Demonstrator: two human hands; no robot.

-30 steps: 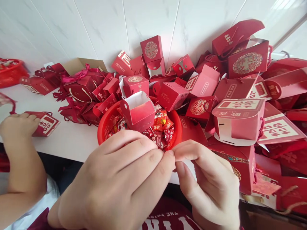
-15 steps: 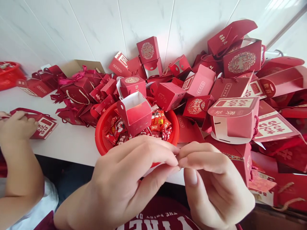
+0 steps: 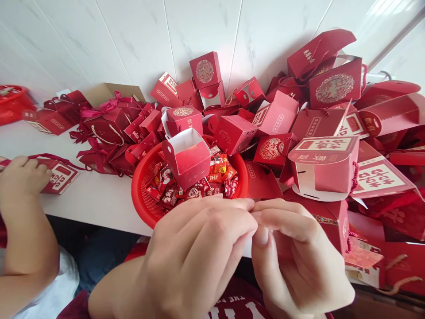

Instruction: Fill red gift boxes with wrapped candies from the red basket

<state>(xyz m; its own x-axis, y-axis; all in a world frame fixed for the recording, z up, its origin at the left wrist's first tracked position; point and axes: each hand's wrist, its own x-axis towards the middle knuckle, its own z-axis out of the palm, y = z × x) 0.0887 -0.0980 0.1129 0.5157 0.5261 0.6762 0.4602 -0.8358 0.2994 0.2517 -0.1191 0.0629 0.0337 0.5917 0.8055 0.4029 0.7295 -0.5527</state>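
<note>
My left hand and my right hand meet at the fingertips in front of my chest. Both are closed in a pinch, and whatever lies between the fingers is hidden or too small to name. Just beyond them stands a red plastic basket with wrapped candies in it. An open red gift box with a white inside rests tilted on the candies.
Red gift boxes with rope handles are heaped along the right and back, against the tiled wall. At left, another person's hand rests by a red box on the white table. A second red basket stands far left.
My left hand has moved slightly right and turned, so its thumb is now hidden. My fingertips stay together. The other person's hand has shifted slightly on the box.
</note>
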